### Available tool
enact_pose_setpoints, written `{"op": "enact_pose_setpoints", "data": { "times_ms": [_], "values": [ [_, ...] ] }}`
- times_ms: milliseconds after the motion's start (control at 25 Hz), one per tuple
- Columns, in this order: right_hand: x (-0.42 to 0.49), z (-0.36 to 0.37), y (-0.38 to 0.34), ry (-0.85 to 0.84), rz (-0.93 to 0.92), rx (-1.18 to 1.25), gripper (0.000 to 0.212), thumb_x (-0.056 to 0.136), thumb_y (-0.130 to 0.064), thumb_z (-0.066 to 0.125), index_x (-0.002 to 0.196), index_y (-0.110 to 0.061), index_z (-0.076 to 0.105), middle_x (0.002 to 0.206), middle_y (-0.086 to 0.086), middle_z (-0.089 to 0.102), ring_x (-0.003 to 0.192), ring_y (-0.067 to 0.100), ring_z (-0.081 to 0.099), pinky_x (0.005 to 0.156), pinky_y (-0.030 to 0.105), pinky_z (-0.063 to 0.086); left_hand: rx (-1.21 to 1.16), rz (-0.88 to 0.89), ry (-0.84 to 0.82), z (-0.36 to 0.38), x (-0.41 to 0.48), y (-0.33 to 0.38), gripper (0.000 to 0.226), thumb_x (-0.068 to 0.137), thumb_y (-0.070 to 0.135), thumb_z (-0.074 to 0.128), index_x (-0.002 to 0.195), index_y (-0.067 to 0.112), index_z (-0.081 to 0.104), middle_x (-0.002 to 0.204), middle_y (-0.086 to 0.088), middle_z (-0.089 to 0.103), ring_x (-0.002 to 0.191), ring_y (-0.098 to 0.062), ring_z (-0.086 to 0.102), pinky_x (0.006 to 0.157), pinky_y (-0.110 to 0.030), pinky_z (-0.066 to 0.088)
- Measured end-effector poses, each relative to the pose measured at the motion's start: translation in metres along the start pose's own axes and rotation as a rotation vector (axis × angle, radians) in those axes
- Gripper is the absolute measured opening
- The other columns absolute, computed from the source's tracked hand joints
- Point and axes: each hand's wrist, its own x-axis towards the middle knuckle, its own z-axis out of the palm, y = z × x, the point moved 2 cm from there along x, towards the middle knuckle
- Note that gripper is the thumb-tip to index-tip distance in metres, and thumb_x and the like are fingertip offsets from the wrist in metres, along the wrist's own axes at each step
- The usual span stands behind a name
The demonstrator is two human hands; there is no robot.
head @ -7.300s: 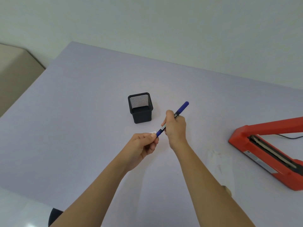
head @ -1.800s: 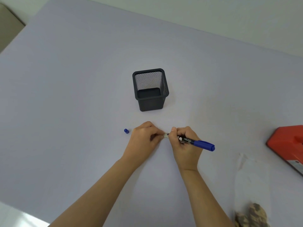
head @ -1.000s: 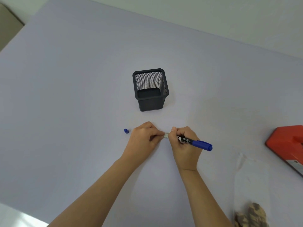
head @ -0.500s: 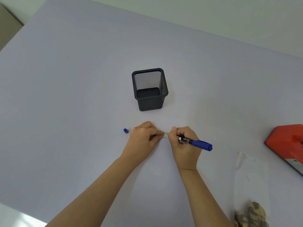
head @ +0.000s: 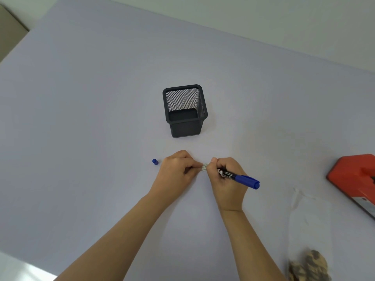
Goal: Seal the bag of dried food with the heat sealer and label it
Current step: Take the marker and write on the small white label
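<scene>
My left hand (head: pixel 177 173) pins a small white label (head: pixel 205 166) to the lilac table (head: pixel 81 118). My right hand (head: pixel 227 179) grips a blue marker (head: pixel 241 178), tip down on the label, which my fingers mostly hide. The marker's blue cap (head: pixel 155 161) lies just left of my left hand. A clear bag (head: pixel 309 224) with brownish dried food (head: pixel 310 266) at its bottom lies flat at the lower right. The red heat sealer (head: pixel 353 179) sits at the right edge, partly cut off.
A black mesh pen holder (head: pixel 185 110) stands upright, empty, just beyond my hands. The table's far edge meets a pale wall. A beige surface (head: pixel 10 39) shows at the upper left corner.
Over the last second both hands stay on the label with only slight marker movement. Seven seconds ago the hands were raised, holding the marker in front of the pen holder.
</scene>
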Motion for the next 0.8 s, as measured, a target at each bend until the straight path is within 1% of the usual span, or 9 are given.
{"op": "enact_pose_setpoints", "data": {
  "times_ms": [80, 240, 440, 640, 800],
  "values": [
    [0.0004, -0.001, -0.0003, 0.013, -0.001, 0.0, 0.029, 0.085, -0.02, 0.054, 0.061, -0.004, 0.051, 0.057, -0.001, 0.048, 0.055, 0.014, 0.045, 0.054, 0.009, 0.037, -0.003, 0.002, -0.002, -0.0002, 0.0, 0.0006, 0.012, 0.077, 0.008, 0.071, 0.086, 0.013, 0.076, 0.07, 0.001, 0.057, 0.059, 0.004, 0.045, 0.062, -0.004, 0.037],
    [-0.0007, -0.0008, -0.0004, -0.001, -0.011, -0.021, 0.03, 0.085, -0.02, 0.054, 0.061, -0.004, 0.051, 0.056, 0.0, 0.049, 0.054, 0.014, 0.045, 0.052, 0.014, 0.038, 0.002, 0.001, -0.004, -0.0005, 0.0007, 0.0016, 0.012, 0.078, 0.009, 0.07, 0.087, 0.014, 0.076, 0.07, 0.007, 0.052, 0.058, 0.004, 0.045, 0.062, -0.002, 0.035],
    [-0.0002, -0.0013, -0.0002, 0.021, -0.005, -0.032, 0.029, 0.085, -0.021, 0.054, 0.061, -0.004, 0.051, 0.057, 0.001, 0.049, 0.056, 0.014, 0.045, 0.054, 0.009, 0.037, 0.009, 0.007, -0.007, -0.0007, 0.0008, 0.0017, 0.011, 0.078, 0.008, 0.071, 0.087, 0.013, 0.076, 0.071, 0.008, 0.053, 0.058, 0.005, 0.045, 0.063, -0.001, 0.036],
    [-0.0006, -0.0008, -0.0002, 0.032, -0.011, -0.034, 0.028, 0.085, -0.02, 0.054, 0.062, -0.004, 0.052, 0.057, 0.004, 0.051, 0.056, 0.015, 0.046, 0.055, 0.009, 0.038, 0.004, 0.004, -0.003, -0.0006, 0.0006, 0.0013, 0.012, 0.078, 0.007, 0.07, 0.087, 0.013, 0.076, 0.07, 0.007, 0.052, 0.058, 0.005, 0.045, 0.062, -0.001, 0.035],
    [0.0005, -0.0008, -0.0003, 0.046, 0.0, -0.022, 0.028, 0.084, -0.02, 0.054, 0.061, -0.005, 0.051, 0.057, 0.0, 0.049, 0.056, 0.015, 0.045, 0.056, 0.007, 0.037, -0.01, -0.006, -0.002, 0.0, 0.0006, 0.0004, 0.012, 0.078, 0.007, 0.071, 0.086, 0.013, 0.076, 0.07, 0.008, 0.052, 0.057, 0.004, 0.047, 0.062, -0.002, 0.035]
  ]
}}
